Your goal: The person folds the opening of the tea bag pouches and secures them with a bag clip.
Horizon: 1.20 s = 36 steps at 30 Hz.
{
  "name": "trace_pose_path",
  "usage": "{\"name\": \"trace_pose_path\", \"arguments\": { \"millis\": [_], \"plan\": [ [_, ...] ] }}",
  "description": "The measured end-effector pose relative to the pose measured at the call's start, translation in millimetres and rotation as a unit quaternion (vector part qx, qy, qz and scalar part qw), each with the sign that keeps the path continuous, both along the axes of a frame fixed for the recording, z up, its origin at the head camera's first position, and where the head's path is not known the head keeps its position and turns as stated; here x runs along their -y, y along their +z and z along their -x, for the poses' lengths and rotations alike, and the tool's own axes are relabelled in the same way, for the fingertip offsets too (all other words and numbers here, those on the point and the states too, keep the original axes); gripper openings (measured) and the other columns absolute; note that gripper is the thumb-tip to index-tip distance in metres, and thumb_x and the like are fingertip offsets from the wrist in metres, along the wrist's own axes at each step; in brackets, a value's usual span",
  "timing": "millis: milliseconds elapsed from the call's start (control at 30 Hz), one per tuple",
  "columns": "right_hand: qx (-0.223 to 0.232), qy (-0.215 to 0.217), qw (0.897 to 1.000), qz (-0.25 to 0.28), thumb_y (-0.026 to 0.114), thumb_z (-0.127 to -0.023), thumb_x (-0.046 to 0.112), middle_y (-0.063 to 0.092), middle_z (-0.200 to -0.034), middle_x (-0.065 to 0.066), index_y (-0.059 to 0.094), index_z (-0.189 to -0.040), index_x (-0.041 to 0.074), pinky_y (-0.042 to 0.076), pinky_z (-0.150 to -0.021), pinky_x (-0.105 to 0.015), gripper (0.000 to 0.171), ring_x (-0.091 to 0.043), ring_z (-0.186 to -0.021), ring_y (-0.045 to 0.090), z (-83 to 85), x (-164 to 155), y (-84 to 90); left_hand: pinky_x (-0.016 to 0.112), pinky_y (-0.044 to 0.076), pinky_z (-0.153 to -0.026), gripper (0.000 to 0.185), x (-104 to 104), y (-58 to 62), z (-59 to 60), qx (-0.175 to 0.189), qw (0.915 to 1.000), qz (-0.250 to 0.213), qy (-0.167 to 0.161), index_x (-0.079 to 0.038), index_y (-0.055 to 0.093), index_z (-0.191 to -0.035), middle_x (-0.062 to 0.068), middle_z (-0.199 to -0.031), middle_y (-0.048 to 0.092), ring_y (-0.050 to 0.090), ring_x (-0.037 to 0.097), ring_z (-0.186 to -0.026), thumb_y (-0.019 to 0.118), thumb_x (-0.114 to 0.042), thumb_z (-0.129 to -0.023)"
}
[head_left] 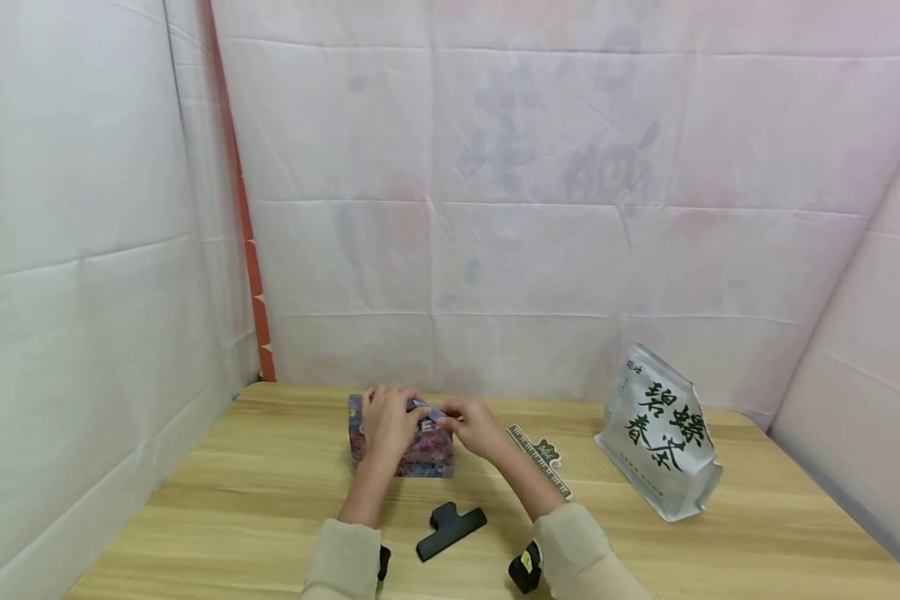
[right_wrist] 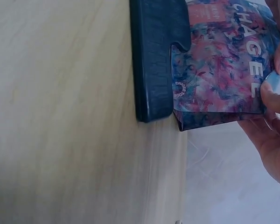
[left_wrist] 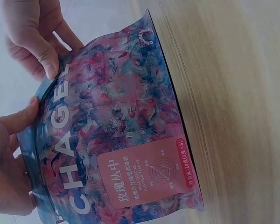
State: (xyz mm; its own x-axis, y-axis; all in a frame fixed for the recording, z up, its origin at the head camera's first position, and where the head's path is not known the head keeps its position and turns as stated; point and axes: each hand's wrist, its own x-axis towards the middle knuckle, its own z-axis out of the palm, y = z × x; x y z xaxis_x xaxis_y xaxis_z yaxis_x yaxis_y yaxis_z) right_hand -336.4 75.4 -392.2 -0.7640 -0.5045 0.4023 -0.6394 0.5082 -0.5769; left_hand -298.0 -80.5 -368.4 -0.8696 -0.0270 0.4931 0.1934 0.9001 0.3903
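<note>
A blue and pink tea bag (head_left: 426,460) with white lettering stands upright on the wooden table. Its top edge (left_wrist: 45,95) is folded over. My left hand (head_left: 387,421) grips that edge on the left side, thumb on the front face. On the other side, my right hand (head_left: 476,425) pinches the top right corner between thumb and fingers. The left wrist view shows both hands on the rim, the left hand (left_wrist: 9,163) low and the right hand (left_wrist: 35,35) high. A black bag clip (head_left: 450,529) lies in front of the bag.
A flat clip with a ruler-like pattern and a bear shape (head_left: 546,457) lies right of the tea bag, near my right forearm. Farther right, a silver tea pouch (head_left: 656,437) with dark green characters stands leaning. White cloth (head_left: 435,250) hangs behind the table.
</note>
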Motion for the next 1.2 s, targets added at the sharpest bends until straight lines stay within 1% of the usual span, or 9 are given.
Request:
{"name": "trace_pose_path", "arguments": {
  "millis": [100,200,333,533,633,800,933,1067,1200],
  "plan": [
    [-0.04,-0.009,0.999,-0.022,0.059,-0.089,0.005,0.06,-0.081,-0.003,0.067,-0.093,0.002,0.045,-0.053,-0.023,0.009,-0.014,-0.062,0.055,-0.4,2,-1.1,0.044,0.025,-0.099,0.013,1,-0.6,-0.3,-0.004,1.0,-0.003,-0.001,-0.02,0.071,-0.085,0.0,-0.092,0.062,0.052,0.025,-0.095,0.073,-0.031,-0.077],
    [-0.07,-0.02,0.997,-0.027,0.06,-0.087,0.005,0.059,-0.079,-0.002,0.067,-0.091,0.002,0.044,-0.052,-0.023,0.008,-0.011,-0.061,0.052,-1.1,2,-1.6,0.045,0.025,-0.1,0.014,1,-1.1,-0.7,-0.008,0.9999,-0.006,-0.009,-0.019,0.071,-0.086,0.001,-0.094,0.063,0.052,0.025,-0.095,0.073,-0.029,-0.077],
    [-0.078,-0.022,0.997,-0.011,0.061,-0.086,0.006,0.06,-0.078,-0.002,0.068,-0.09,0.001,0.044,-0.052,-0.023,0.009,-0.013,-0.063,0.054,-0.2,4,-4.2,0.045,0.025,-0.1,0.014,4,0.0,-1.3,0.001,0.9996,-0.005,-0.026,-0.018,0.071,-0.09,0.002,-0.096,0.063,0.052,0.026,-0.097,0.071,-0.029,-0.08],
    [-0.086,-0.028,0.996,0.027,0.064,-0.083,0.002,0.063,-0.077,-0.005,0.07,-0.088,-0.001,0.046,-0.052,-0.023,0.008,-0.015,-0.062,0.056,1.9,3,-7.6,0.044,0.027,-0.098,0.023,10,6.2,-1.3,0.035,0.9981,0.011,-0.051,-0.013,0.069,-0.099,0.003,-0.099,0.062,0.052,0.024,-0.099,0.057,-0.031,-0.091],
    [-0.095,-0.029,0.994,0.032,0.066,-0.082,0.002,0.063,-0.076,-0.006,0.071,-0.089,-0.003,0.046,-0.052,-0.022,0.01,-0.014,-0.062,0.056,3.0,4,-8.1,0.044,0.028,-0.097,0.024,10,7.3,-1.4,0.035,0.9983,0.012,-0.046,-0.012,0.069,-0.097,0.003,-0.097,0.063,0.053,0.023,-0.096,0.055,-0.03,-0.091],
    [-0.101,-0.027,0.994,0.044,0.067,-0.08,0.002,0.063,-0.073,-0.006,0.071,-0.089,-0.006,0.045,-0.051,-0.023,0.012,-0.015,-0.059,0.056,4.3,4,-8.4,0.043,0.03,-0.096,0.019,7,7.3,-1.9,0.009,0.9996,-0.006,-0.027,-0.013,0.071,-0.09,0.001,-0.089,0.064,0.054,0.022,-0.089,0.059,-0.026,-0.089],
    [-0.101,-0.026,0.993,0.047,0.067,-0.08,0.002,0.063,-0.073,-0.006,0.071,-0.089,-0.005,0.045,-0.051,-0.022,0.012,-0.014,-0.059,0.056,4.0,4,-8.5,0.043,0.03,-0.096,0.017,6,6.7,-2.3,-0.003,0.9995,-0.02,-0.024,-0.012,0.072,-0.089,0.002,-0.087,0.065,0.054,0.022,-0.088,0.061,-0.025,-0.088],
    [-0.087,-0.025,0.995,0.053,0.067,-0.08,0.001,0.062,-0.072,-0.005,0.071,-0.09,-0.005,0.045,-0.05,-0.022,0.012,-0.013,-0.059,0.055,2.6,3,-8.4,0.044,0.029,-0.096,0.021,6,6.0,-2.6,0.002,0.9996,-0.018,-0.022,-0.009,0.071,-0.093,0.005,-0.093,0.065,0.054,0.025,-0.093,0.059,-0.026,-0.09],
    [-0.068,-0.023,0.996,0.056,0.066,-0.081,0.0,0.061,-0.072,-0.004,0.071,-0.089,-0.005,0.044,-0.05,-0.023,0.011,-0.014,-0.058,0.054,1.7,3,-7.6,0.045,0.029,-0.096,0.025,4,6.0,-2.0,0.019,0.9998,0.004,-0.01,-0.009,0.07,-0.095,0.006,-0.096,0.064,0.053,0.026,-0.095,0.062,-0.031,-0.086]
  ]
}}
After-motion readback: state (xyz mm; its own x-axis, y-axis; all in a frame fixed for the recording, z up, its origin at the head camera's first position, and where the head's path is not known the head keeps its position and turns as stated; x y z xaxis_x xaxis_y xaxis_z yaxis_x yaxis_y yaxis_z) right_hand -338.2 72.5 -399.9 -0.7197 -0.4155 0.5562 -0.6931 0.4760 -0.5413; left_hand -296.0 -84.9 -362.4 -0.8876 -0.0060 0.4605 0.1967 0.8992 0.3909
